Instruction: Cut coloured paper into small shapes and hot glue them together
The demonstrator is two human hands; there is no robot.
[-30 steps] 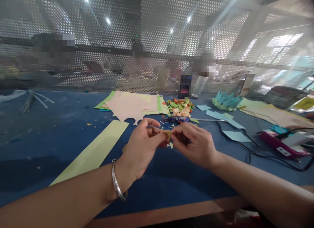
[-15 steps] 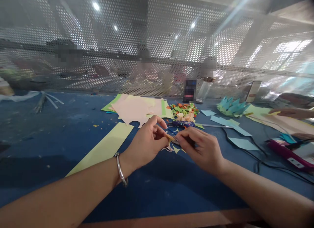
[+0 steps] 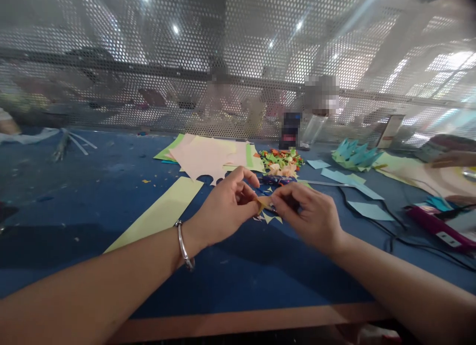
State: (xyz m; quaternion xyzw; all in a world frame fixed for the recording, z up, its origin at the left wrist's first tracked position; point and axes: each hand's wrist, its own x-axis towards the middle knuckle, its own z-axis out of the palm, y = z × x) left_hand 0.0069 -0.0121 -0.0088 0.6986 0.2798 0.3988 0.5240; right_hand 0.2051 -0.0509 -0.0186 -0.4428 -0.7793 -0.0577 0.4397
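Note:
My left hand (image 3: 225, 211), with a silver bangle at the wrist, pinches one end of a small yellow-orange paper piece (image 3: 264, 202) between thumb and fingers. My right hand (image 3: 312, 213) is closed on the other end, its fingertips pressed together. A thin dark edge shows under the piece by my right fingers; I cannot tell what it is. Just below and behind the fingertips lie pale pointed paper scraps (image 3: 273, 218). Beyond my hands are a dark blue patterned object (image 3: 277, 180) and a heap of cut green, orange and peach paper bits (image 3: 282, 160).
Stacked paper sheets (image 3: 203, 154) and a yellow-green strip (image 3: 159, 211) lie on the blue table. To the right are light blue paper pieces (image 3: 370, 211), a blue-green paper crown shape (image 3: 356, 154), black cables and a magenta power strip (image 3: 439, 228). A co-worker's hand (image 3: 455, 159) shows at far right.
The view has tipped down slightly. My fingers still hold the paper piece, which now shows a little more of its face. The co-worker's hand at right has moved slightly.

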